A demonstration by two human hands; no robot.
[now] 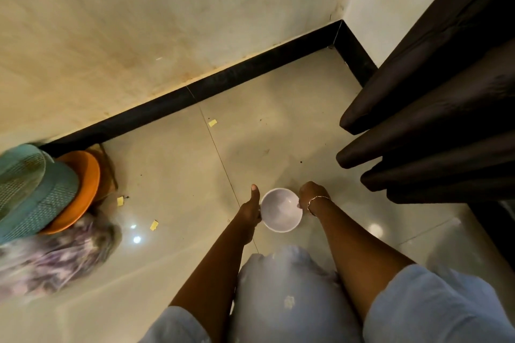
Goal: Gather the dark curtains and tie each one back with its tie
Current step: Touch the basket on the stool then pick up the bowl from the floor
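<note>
Now we hold a white bowl [281,210] at lower centre, left hand [251,210] gripping its rim with the thumb raised, right hand [311,194] curled on the opposite edge, likely to move it aside. The dark curtains [434,108] hang at right, no tie in sight.

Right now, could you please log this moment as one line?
left hand, right hand: holding bowl | dark curtain: hangs at right
</note>
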